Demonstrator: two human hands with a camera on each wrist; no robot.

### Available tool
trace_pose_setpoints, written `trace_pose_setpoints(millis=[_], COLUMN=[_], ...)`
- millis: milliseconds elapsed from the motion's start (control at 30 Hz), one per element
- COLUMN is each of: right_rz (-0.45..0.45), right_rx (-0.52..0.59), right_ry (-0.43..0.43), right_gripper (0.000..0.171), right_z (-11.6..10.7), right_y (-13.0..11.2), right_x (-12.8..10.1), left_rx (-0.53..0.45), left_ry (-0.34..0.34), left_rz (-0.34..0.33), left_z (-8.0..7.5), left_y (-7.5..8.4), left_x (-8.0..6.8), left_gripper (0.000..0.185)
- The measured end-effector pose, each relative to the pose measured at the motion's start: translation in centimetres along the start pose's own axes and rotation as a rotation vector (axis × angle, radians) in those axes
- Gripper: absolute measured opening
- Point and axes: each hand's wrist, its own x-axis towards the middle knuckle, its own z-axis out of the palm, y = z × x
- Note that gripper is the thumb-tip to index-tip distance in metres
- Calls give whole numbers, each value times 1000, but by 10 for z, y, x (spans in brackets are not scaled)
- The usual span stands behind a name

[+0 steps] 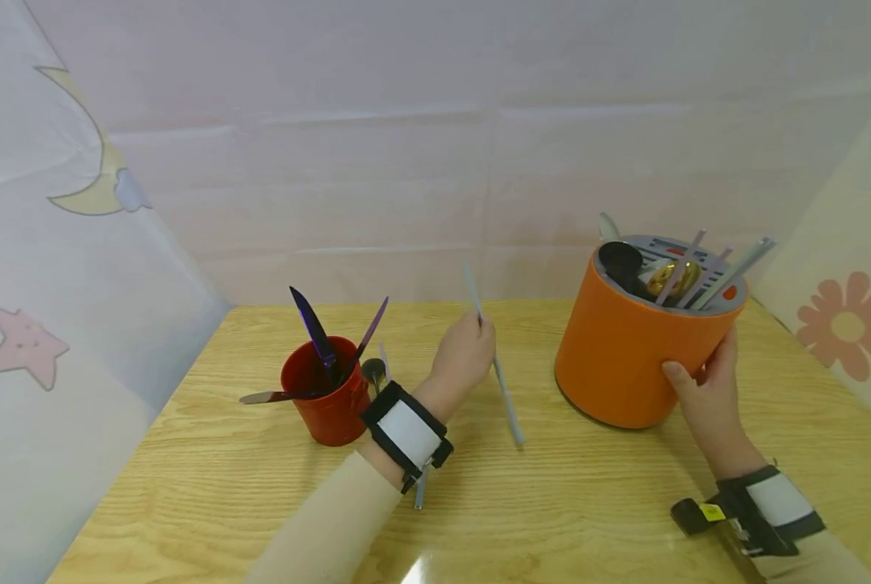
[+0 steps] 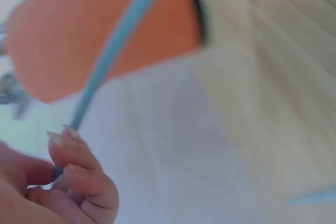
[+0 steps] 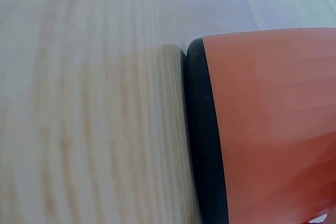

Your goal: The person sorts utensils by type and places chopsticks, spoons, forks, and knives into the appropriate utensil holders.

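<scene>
My left hand [image 1: 465,353] pinches a slim grey-blue chopstick [image 1: 507,397] near its middle, holding it slanted over the table. Up close in the left wrist view, the fingers [image 2: 81,182] curl around the chopstick [image 2: 113,45]. My right hand [image 1: 709,401] grips the lower right side of an orange utensil holder [image 1: 618,357], thumb in front and the other fingers partly hidden round the side. From its grey slotted top stick out a black ladle [image 1: 620,261], a gold spoon [image 1: 672,278] and several thin sticks [image 1: 738,268].
Left of my left hand stands a red bucket [image 1: 333,422] with a dark knife [image 1: 311,324] and other utensils leaning out. A dark spoon [image 1: 373,371] shows behind my left wrist, and a thin stick [image 1: 420,491] pokes out below it. A fabric wall closes the table's back.
</scene>
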Motion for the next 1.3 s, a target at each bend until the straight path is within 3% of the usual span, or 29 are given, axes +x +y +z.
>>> trace_pose_setpoints(millis=[67,167,233,367,633,733,900,1000,1167,1300], right_rz=[-3,-13,-19,-30,-12,-5,-8,-4,-8,-29], right_rx=[7,23,27,40,20,13,22,12,-12,-2], right_ry=[-2,-5,-6,-9,-7,-15,-19,-17,-6,0], right_gripper=[93,93,92,93,89,88,88,87,87,90], right_z=[0,0,0,1,1,0,1,1,0,1], right_y=[0,0,0,0,-1,-1,-2,-2,-2,-1], right_x=[0,0,0,1,1,0,0,0,-1,-1], left_rx=[-336,-587,-704,-839,-917,-884,-752,-565,-129,103], left_ry=[79,137,177,250,363,372,344,292,209,187], left_rz=[24,127,210,368,599,642,644,615,576,565], left_z=[-2,-4,-6,-6,2,6,12,13,16,19], left_y=[15,37,51,71,88,90,95,101,116,125], left_x=[-5,-14,-18,-23,-22,-22,-22,-22,-22,-20], left_gripper=[27,26,24,20,19,18,17,19,22,27])
